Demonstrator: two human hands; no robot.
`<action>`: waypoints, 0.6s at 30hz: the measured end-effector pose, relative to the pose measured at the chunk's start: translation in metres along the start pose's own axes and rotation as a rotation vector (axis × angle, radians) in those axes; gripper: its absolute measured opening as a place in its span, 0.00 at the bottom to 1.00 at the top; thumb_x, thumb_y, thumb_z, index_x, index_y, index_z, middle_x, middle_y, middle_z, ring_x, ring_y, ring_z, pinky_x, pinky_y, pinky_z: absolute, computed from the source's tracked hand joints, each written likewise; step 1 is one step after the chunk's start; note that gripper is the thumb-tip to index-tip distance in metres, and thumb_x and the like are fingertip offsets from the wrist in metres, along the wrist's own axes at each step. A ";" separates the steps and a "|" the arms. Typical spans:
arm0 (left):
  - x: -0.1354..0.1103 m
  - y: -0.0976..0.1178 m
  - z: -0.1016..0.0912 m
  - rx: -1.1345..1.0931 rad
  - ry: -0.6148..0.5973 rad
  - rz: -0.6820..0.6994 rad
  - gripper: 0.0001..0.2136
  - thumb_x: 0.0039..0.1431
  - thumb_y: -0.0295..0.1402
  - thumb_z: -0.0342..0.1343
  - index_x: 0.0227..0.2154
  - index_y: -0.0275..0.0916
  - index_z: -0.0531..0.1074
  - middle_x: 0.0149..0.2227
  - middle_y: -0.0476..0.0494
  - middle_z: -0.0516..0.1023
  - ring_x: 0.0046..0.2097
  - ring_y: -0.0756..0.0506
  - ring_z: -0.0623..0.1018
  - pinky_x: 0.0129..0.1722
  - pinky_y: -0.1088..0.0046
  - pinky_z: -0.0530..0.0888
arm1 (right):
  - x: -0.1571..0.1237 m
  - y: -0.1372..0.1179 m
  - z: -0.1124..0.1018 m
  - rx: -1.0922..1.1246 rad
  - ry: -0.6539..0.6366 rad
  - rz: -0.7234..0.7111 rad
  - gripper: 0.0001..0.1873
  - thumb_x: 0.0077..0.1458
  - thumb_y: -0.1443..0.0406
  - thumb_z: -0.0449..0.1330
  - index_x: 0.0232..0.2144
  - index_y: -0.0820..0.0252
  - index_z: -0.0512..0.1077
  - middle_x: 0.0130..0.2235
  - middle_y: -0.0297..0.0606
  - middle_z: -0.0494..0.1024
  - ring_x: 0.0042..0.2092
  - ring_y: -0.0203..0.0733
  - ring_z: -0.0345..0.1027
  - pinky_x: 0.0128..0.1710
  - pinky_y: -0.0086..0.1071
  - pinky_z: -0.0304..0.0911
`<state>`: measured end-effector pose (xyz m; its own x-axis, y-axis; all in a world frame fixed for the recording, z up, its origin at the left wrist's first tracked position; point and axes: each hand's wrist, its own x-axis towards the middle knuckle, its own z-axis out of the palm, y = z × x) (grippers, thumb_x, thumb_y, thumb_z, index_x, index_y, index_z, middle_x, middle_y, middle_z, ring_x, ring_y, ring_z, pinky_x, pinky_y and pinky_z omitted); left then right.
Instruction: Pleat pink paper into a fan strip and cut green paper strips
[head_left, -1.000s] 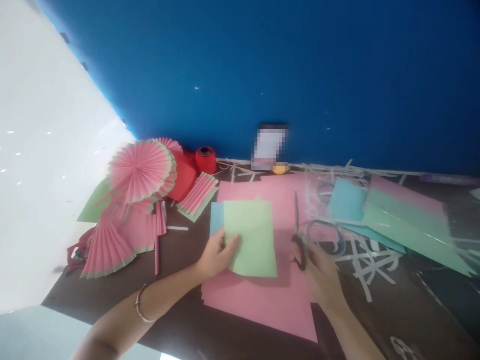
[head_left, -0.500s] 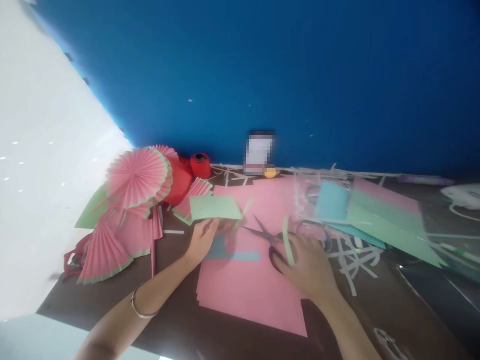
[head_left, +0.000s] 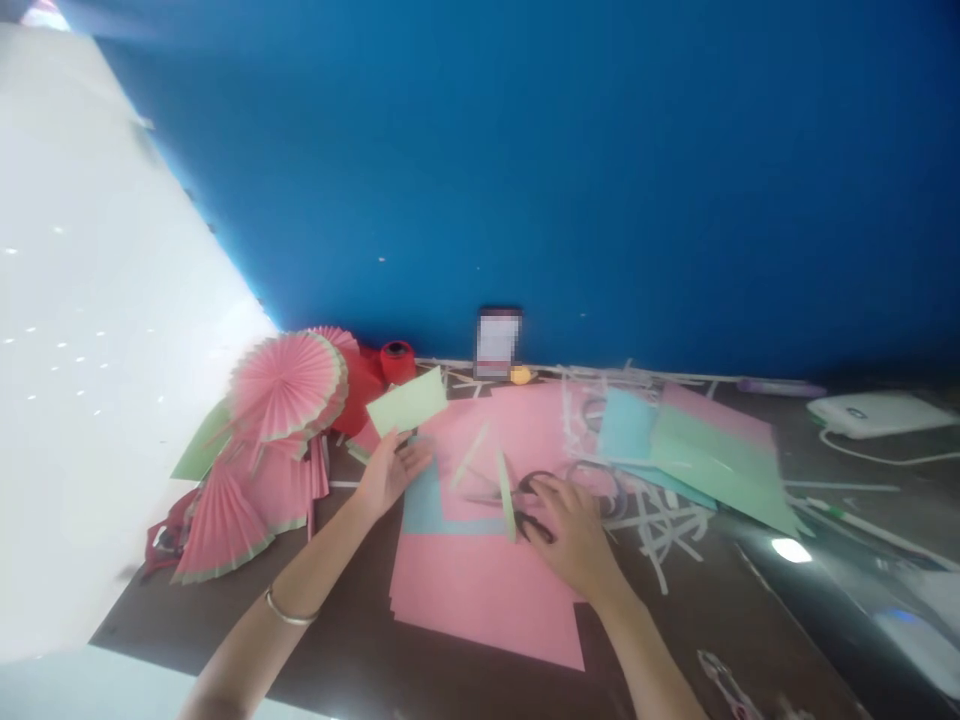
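Note:
My left hand (head_left: 391,472) pinches a light green paper piece (head_left: 409,402) by its lower edge, tilted up over the pink sheets. My right hand (head_left: 570,535) has its fingers at the black handles of the scissors (head_left: 537,482), low over the pink paper; the blades point left and are blurred. A narrow green paper strip (head_left: 506,497) stands across the scissors in front of the fingers. Under both hands lies a stack of pink paper (head_left: 487,590), with a blue paper piece (head_left: 424,505) on it. Another pale strip (head_left: 470,455) lies between the hands.
Pleated pink paper fans (head_left: 281,385) and a red tape roll (head_left: 397,362) are at the left. To the right are green sheets (head_left: 716,455), white paper strips (head_left: 664,530), a white device with a cord (head_left: 877,413) and a dark glossy panel (head_left: 832,600). A blue wall (head_left: 525,180) stands behind.
The green piece in my left hand has tilted, its right end rising. My right hand has moved left and a little down with the scissors and strip. The view has shifted too.

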<state>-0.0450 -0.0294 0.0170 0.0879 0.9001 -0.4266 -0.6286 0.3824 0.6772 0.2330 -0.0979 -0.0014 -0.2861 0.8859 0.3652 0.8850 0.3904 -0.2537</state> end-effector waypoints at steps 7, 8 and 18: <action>-0.002 -0.001 -0.007 0.531 -0.016 0.327 0.14 0.52 0.33 0.55 0.42 0.37 0.67 0.38 0.41 0.77 0.39 0.45 0.78 0.46 0.63 0.72 | -0.002 0.007 -0.024 -0.021 -0.064 0.043 0.17 0.48 0.69 0.52 0.42 0.60 0.68 0.42 0.43 0.74 0.45 0.49 0.62 0.44 0.42 0.57; -0.005 -0.004 -0.004 0.726 -0.075 0.380 0.12 0.54 0.35 0.54 0.41 0.36 0.69 0.36 0.41 0.78 0.40 0.44 0.77 0.46 0.64 0.71 | -0.003 0.005 -0.028 -0.019 -0.089 0.061 0.16 0.47 0.69 0.52 0.41 0.59 0.68 0.42 0.43 0.74 0.44 0.49 0.63 0.43 0.41 0.57; -0.019 -0.050 0.050 1.800 -0.818 0.810 0.19 0.65 0.38 0.35 0.56 0.46 0.60 0.58 0.48 0.65 0.62 0.45 0.59 0.61 0.57 0.51 | -0.018 -0.017 -0.062 0.153 -0.355 0.265 0.11 0.46 0.67 0.54 0.33 0.53 0.73 0.36 0.37 0.76 0.41 0.45 0.69 0.40 0.36 0.62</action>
<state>0.0239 -0.0554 0.0213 0.7878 0.6015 0.1324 0.5010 -0.7509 0.4303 0.2457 -0.1364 0.0520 -0.1887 0.9807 -0.0521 0.8878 0.1477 -0.4359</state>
